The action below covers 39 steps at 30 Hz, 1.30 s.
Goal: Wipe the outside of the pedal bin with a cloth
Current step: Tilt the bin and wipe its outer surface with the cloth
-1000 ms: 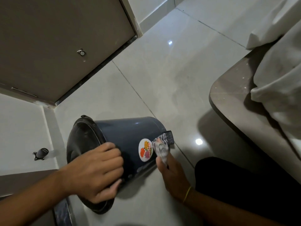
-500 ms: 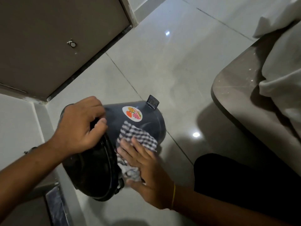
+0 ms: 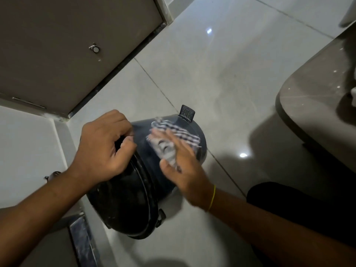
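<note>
While the pedal bin (image 3: pixel 146 189) lies tipped on its side on the tiled floor (image 3: pixel 221 78) at lower centre of the frame, its pedal (image 3: pixel 186 112) points toward the top. Left hand (image 3: pixel 105 149): fingers curled tight around the bin's rim. Right hand (image 3: pixel 183 166): flat, fingers spread, pressing a checked cloth (image 3: pixel 173 135) against the bin's curved wall; this hand appears blurred. A yellow band (image 3: pixel 212 198) circles the right wrist. A brown door (image 3: pixel 67 45) fills the upper left.

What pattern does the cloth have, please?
The cloth has a dark-and-white check, seen in the head view.
</note>
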Tool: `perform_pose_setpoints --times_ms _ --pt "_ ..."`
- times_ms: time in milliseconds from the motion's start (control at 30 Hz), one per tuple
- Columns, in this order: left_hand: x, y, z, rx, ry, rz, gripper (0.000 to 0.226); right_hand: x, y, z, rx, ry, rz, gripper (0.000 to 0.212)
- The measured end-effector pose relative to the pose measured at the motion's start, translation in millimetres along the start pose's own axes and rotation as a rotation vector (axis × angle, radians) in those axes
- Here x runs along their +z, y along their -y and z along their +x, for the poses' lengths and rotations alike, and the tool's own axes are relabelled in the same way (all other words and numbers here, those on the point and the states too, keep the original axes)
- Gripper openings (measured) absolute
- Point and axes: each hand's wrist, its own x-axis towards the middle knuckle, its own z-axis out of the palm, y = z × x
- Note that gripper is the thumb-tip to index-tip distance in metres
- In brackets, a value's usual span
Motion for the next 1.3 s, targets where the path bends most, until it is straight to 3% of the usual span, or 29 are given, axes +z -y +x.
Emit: perform_pose_setpoints --times_ms 133,200,233,333,400,500,533,600,667,767,900,1033,1100,1167,1300 --pt "-2.8 6.6 -4.3 -0.006 -0.021 -0.005 0.028 16.1 -0.5 -45.9 -0.149 0.186 -0.027 0.069" --pt "-5.0 7.6 -8.2 0.014 -0.006 0.0 0.026 12.6 -23.8 -66.3 -0.1 0.251 -0.013 0.081" --pt "-5.8 7.9 -9.6 0.024 0.005 0.005 0.026 10.4 -35.6 -70.9 -0.039 0.234 0.017 0.083" --pt "-6.9 8.6 -10.5 0.027 0.014 0.014 0.025 -1.0 -57.5 -50.8 0.244 -0.022 0.158 0.07" --pt "-6.2 7.1 -11.4 0.017 -0.006 0.015 0.025 -12.7 -75.9 -17.9 0.4 -0.126 0.194 0.08" --pt "-4.1 -0.7 -16.1 0.007 -0.03 0.034 0.025 -14.8 -112.1 21.6 0.472 -0.146 0.149 0.107" --pt "-2.5 -3.6 -18.0 0.004 -0.033 0.042 0.024 -10.8 -110.7 27.3 0.463 -0.146 0.127 0.106" --pt "0.1 -6.8 -20.7 -0.006 -0.044 0.052 0.024 -5.1 -65.3 27.6 0.361 -0.129 0.054 0.082" --pt "0.9 -4.8 -21.5 -0.019 -0.068 0.045 0.024 3.8 -12.8 15.7 0.168 -0.033 -0.015 0.062" --pt "-1.8 2.4 -24.3 -0.039 -0.093 0.042 0.026 17.7 24.9 -16.5 -0.063 0.174 -0.002 0.061" --pt "-6.1 3.0 -25.9 0.038 -0.055 0.044 0.029 16.3 12.4 -38.2 -0.07 0.172 -0.026 0.061" --pt "-17.0 -1.1 -44.0 0.495 0.144 0.086 0.032 2.0 -5.6 -31.6 -0.047 0.095 -0.02 0.077" --pt "-15.3 0.3 -66.3 0.62 0.202 0.149 0.023 -0.7 -9.9 -20.6 0.064 0.054 0.047 0.08" --pt "-11.1 10.9 -83.6 0.652 0.198 0.218 0.017 -0.7 -14.7 -9.8 0.139 0.057 0.113 0.066" --pt "-5.6 32.0 -75.8 0.522 0.186 0.167 0.033 0.9 -16.0 2.9 0.129 0.112 0.056 0.061"
